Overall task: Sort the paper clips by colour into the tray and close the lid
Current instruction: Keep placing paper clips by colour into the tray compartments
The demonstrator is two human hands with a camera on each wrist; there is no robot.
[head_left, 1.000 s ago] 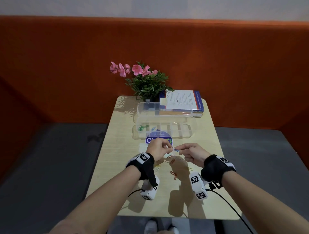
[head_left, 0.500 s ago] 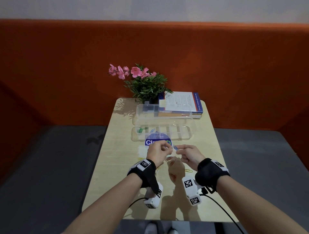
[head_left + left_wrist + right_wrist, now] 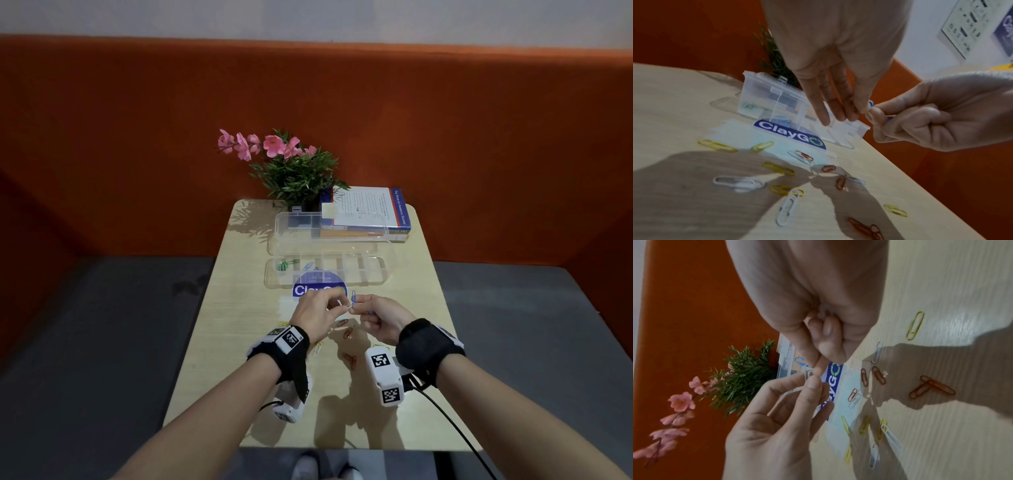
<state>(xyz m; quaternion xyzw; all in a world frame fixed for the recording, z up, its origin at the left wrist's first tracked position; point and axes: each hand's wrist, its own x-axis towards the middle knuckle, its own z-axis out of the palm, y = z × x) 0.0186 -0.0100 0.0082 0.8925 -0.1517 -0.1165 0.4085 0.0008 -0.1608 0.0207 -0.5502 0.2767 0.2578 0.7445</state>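
Observation:
My left hand (image 3: 337,302) and right hand (image 3: 357,305) meet fingertip to fingertip above the table, just in front of the clear tray (image 3: 375,275). The right hand (image 3: 818,368) pinches a blue clip (image 3: 354,295) that sticks up above the fingers. The left hand (image 3: 812,380) pinches a white clip (image 3: 807,374) that touches the blue one. The tray's lid (image 3: 329,226) stands open behind it. Green clips (image 3: 283,265) lie in the leftmost compartment, a blue clip (image 3: 308,265) in the one beside it. Loose red clips (image 3: 840,182), yellow clips (image 3: 717,145) and white clips (image 3: 739,182) lie scattered under my hands.
A potted plant with pink flowers (image 3: 294,171) and a book (image 3: 373,209) stand behind the tray. A blue round sticker (image 3: 308,289) marks the table in front of the tray. Grey seats flank the narrow table (image 3: 239,308). A cable (image 3: 452,421) trails from my right wrist.
Both hands have stayed together on the clips and shifted slightly toward the tray. The blue clip now sticks up above the fingertips.

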